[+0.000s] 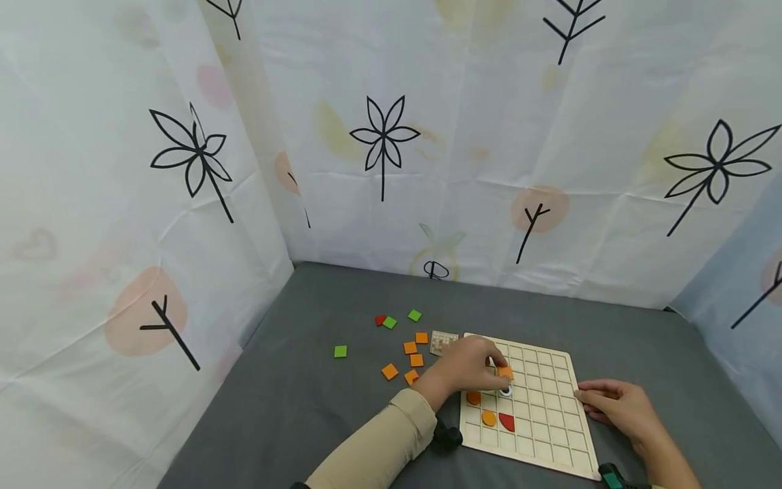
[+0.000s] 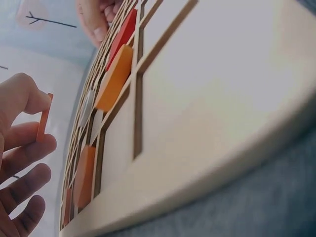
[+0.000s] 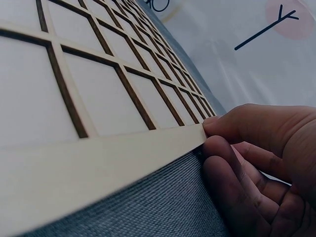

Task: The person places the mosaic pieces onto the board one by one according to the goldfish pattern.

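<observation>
My left hand (image 1: pixel 469 365) pinches a small square orange tile (image 1: pixel 505 372) above the left part of a pale wooden grid board (image 1: pixel 550 424). In the left wrist view the tile (image 2: pixel 44 118) stands edge-on between thumb and forefinger, apart from the board. Set in cells below that hand are an orange round piece (image 1: pixel 489 418), a red quarter-round piece (image 1: pixel 506 422), another orange piece (image 1: pixel 473 398) and a white piece (image 1: pixel 506 392) with a dark mark. At the board's right edge my right hand (image 1: pixel 623 407) grips the rim between thumb (image 3: pixel 222 126) and fingers.
Several loose orange tiles (image 1: pixel 389 371) lie on the grey table (image 1: pixel 287 407) left of the board. Green tiles (image 1: pixel 340 351) and a red piece (image 1: pixel 380 319) lie farther out. A small gridded plate (image 1: pixel 444 341) sits by the board's far left corner. Printed white cloth (image 1: pixel 464 149) hangs behind.
</observation>
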Available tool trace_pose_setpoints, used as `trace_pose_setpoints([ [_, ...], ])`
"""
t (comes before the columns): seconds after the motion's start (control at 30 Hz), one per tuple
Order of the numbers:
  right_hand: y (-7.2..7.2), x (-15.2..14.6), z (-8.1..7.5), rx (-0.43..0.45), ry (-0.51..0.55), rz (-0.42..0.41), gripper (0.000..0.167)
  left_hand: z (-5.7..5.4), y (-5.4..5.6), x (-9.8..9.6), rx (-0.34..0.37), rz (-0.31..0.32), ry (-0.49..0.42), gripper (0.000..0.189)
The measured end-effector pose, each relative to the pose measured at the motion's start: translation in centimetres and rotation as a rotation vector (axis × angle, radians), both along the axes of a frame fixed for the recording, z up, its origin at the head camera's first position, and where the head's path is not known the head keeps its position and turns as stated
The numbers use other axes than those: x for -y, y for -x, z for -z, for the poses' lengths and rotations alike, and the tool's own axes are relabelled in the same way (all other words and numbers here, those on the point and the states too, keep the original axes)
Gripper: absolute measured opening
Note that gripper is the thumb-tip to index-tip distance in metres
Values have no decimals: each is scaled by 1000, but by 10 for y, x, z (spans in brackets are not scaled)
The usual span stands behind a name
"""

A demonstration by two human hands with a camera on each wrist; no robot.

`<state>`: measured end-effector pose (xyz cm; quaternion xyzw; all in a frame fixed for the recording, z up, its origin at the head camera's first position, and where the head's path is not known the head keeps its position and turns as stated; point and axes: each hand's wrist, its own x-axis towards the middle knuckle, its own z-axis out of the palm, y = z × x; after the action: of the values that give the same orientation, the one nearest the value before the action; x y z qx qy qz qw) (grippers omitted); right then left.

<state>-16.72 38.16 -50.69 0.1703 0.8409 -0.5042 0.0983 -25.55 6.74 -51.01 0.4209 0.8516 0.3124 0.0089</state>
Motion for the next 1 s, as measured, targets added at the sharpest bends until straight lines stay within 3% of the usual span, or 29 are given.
trace_pose_setpoints([
  [0.17, 0, 0, -1, -3, 3, -3, 46, 0, -1, -3, 24, 13, 15, 25],
  [1.0, 1, 0, 1, -2, 0, -3, 49, 5, -3, -5, -9, 12, 41, 24],
])
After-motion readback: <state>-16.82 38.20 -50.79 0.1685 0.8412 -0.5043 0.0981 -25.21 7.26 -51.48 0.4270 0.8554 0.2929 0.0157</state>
